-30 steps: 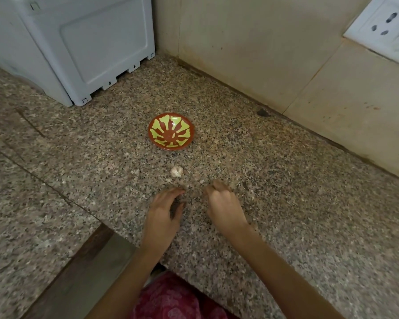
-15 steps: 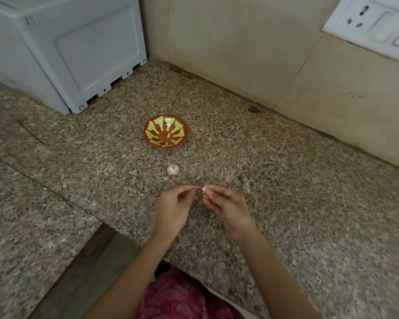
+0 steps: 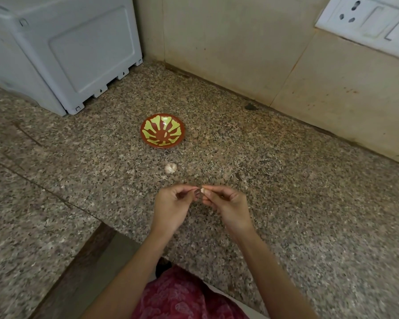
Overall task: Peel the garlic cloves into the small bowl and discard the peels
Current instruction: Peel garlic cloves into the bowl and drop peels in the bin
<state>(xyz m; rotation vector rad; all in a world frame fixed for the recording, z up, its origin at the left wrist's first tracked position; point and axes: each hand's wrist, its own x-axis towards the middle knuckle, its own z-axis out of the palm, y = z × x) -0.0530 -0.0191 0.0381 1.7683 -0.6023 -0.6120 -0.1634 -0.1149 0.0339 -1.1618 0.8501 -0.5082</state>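
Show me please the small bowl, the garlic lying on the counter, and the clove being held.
bowl (image 3: 150, 132): head view, left inner wall.
loose garlic (image 3: 170, 168): head view, its middle.
clove (image 3: 202, 190): head view, its pale visible end.

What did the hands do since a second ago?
The left hand and right hand came up off the counter and now together pinch a small garlic clove at their fingertips. The bowl and the garlic bulb near it stayed put.
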